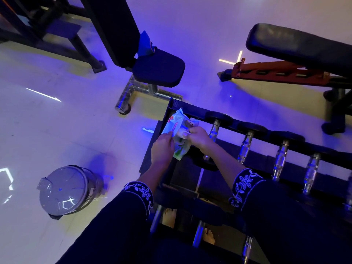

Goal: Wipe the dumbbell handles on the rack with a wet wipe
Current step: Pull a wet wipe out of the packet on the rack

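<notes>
The left hand (pixel 162 147) grips the wipe pack (pixel 177 122); the right hand (pixel 199 137) pinches a wipe (pixel 183 133). The nearest dumbbell handle (pixel 214 130) lies just beside the right hand, pointing away.

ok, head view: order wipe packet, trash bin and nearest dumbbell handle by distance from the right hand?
1. wipe packet, pinched by the right hand, at the left end of the rack.
2. dumbbell handle, just right of the hand.
3. trash bin, on the floor, far left.

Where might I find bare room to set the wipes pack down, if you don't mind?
Bare floor lies between the lidded steel bin and the dumbbell rack's left end. The rack's top rail is crowded with dumbbells.
</notes>
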A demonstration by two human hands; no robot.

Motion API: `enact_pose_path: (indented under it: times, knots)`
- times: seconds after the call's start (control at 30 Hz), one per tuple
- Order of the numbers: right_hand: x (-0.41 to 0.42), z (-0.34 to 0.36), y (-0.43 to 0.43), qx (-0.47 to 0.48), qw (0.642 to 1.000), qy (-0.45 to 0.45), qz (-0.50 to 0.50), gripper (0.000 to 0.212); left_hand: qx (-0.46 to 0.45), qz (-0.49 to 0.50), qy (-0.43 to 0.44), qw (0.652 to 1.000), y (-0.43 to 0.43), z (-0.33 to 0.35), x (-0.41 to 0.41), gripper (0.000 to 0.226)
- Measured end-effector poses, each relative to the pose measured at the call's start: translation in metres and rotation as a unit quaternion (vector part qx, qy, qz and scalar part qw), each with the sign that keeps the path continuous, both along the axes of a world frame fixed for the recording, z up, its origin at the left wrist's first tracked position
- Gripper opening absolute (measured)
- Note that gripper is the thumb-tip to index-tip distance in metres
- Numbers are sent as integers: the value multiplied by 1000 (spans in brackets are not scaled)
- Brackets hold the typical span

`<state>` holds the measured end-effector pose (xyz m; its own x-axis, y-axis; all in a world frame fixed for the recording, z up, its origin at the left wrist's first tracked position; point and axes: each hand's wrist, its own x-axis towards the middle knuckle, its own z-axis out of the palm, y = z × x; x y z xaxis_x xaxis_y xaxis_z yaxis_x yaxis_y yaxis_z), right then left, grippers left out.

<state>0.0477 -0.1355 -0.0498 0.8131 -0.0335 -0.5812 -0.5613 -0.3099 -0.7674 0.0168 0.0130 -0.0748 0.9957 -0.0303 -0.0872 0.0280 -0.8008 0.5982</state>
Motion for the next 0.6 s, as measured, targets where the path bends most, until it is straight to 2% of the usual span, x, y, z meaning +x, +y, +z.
enact_pose_path:
  times: [0.07,0.1,0.27,0.37,0.47,0.6]
  knots:
    - [-1,7,-2,160,982,67,-71,13,0,3,-1,1000,-1,0,0,34]
    - [-3,11,-4,204,969,84,-110,16,2,2,0,1000,-1,0,0,34]
    - [-12,12,-8,264,925,87,-258,12,7,-2,-3,1000,0,1,-3,34]
    - [-19,8,-5,243,918,56,-308,9,2,3,-2,1000,2,0,-2,33]
    - [-25,3,-3,171,937,32,-303,11,-2,-3,-5,1000,3,-1,-1,33]
    - [-31,2,-1,151,951,31,-266,15,-1,-9,-6,1000,1,-2,-2,33]
